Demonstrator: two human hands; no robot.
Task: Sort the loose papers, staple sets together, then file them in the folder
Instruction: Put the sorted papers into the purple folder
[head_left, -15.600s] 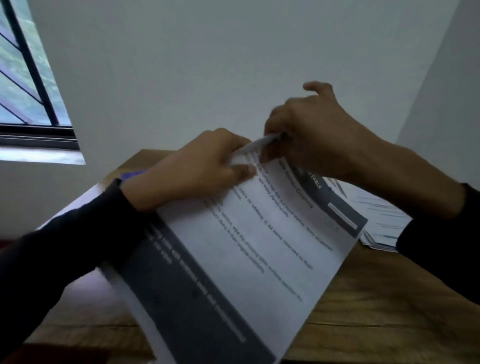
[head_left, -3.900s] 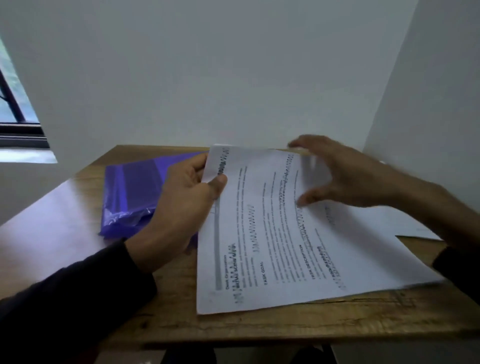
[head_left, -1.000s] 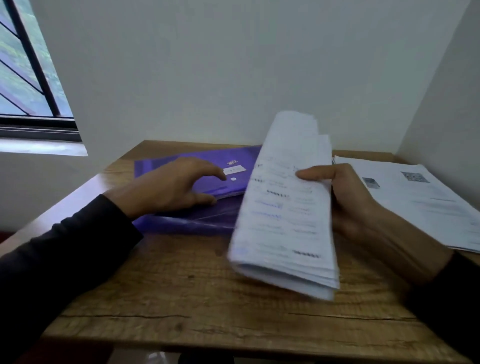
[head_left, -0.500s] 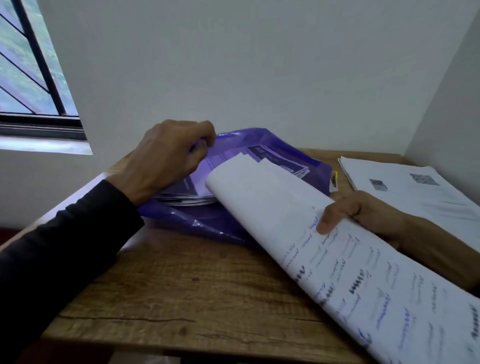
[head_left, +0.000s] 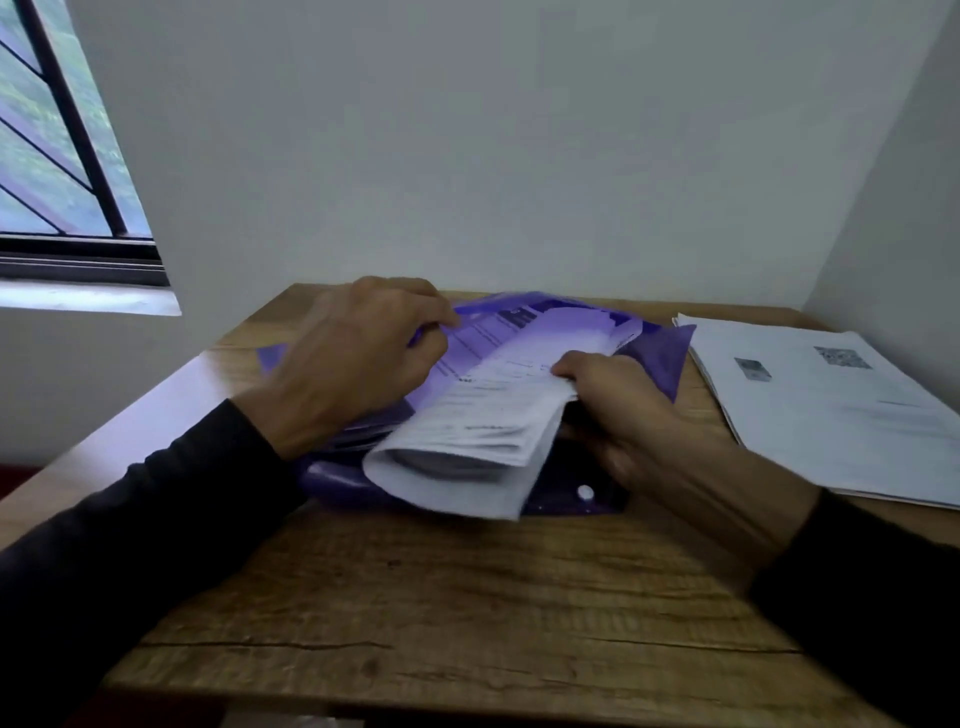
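A translucent purple folder (head_left: 660, 358) lies on the wooden table (head_left: 467, 597), its mouth held open. My left hand (head_left: 358, 358) pinches the folder's upper flap and lifts it. My right hand (head_left: 618, 410) grips a curled set of printed papers (head_left: 467, 441) whose far end is inside the folder; the near end bulges out over the folder's front edge. Other printed sheets show through the purple plastic. A white snap button (head_left: 585, 492) sits on the folder's lower flap.
A stack of printed papers (head_left: 821, 405) with small dark squares lies at the table's right, by the side wall. A white wall stands right behind the table. A barred window (head_left: 57, 156) is at the upper left.
My right hand has pushed the paper set farther into the folder, so much less of it hangs over the table. My left hand still holds the flap up.
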